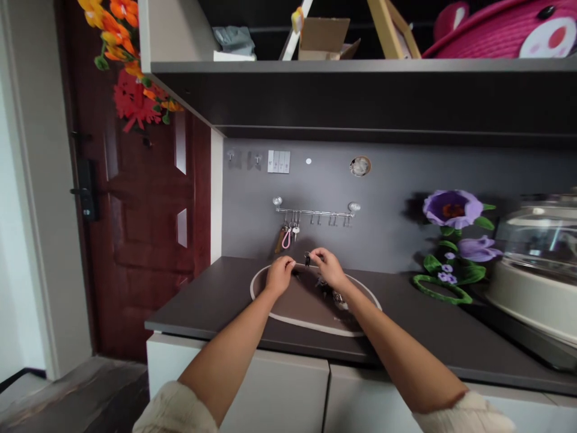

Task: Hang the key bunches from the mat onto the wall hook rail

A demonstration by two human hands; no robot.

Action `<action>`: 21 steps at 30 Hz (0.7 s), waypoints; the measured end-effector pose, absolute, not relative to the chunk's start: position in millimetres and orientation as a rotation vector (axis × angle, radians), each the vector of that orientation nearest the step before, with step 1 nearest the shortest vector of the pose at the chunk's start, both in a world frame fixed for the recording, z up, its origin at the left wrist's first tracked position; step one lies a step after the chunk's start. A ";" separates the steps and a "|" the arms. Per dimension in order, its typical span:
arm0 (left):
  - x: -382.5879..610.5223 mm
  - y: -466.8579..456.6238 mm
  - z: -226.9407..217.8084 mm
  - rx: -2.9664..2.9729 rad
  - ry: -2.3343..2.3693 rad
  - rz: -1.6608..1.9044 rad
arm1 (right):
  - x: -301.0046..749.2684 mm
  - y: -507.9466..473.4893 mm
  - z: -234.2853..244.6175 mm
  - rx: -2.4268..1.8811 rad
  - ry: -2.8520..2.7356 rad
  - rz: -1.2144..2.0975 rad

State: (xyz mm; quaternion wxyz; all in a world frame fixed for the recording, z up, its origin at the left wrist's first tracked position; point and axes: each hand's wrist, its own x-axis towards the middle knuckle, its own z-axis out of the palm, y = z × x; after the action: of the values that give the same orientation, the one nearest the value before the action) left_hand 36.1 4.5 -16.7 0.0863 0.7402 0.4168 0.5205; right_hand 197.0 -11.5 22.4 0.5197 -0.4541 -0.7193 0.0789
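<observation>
Both my arms reach out over a dark counter [216,300] to an oval brown tray [288,316] with a white rim. My left hand [279,275] has its fingers curled closed at the tray's far edge; what it holds is hidden. My right hand [328,267] pinches a small dark key-like object [307,259] just above the tray. More keys or small metal items [336,296] lie in the tray under my right wrist. On the wall behind, a chrome hook rail [315,211] carries a key bunch with a pink loop [287,236].
A dark red door [144,210] with a black handle stands at the left. Purple felt flowers [453,240] and a lidded appliance [536,264] sit on the counter at the right. An overhead shelf [360,66] holds boxes and a pink basket. Orange flowers [121,54] hang top left.
</observation>
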 end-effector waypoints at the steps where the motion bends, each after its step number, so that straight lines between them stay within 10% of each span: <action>1: 34.0 5.3 -17.0 2.219 1.289 1.534 | 196.3 -7.3 27.6 -1.091 -1.706 0.199; 21: 34.3 13.6 -17.9 2.263 1.662 1.365 | 165.3 94.3 94.3 -1.309 -1.414 0.114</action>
State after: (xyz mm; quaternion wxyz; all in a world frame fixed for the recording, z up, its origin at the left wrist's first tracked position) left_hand 34.3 13.6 -17.9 0.0098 0.7248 0.5324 0.4373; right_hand 165.3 94.3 94.3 0.5694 -0.5573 -0.6023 0.0486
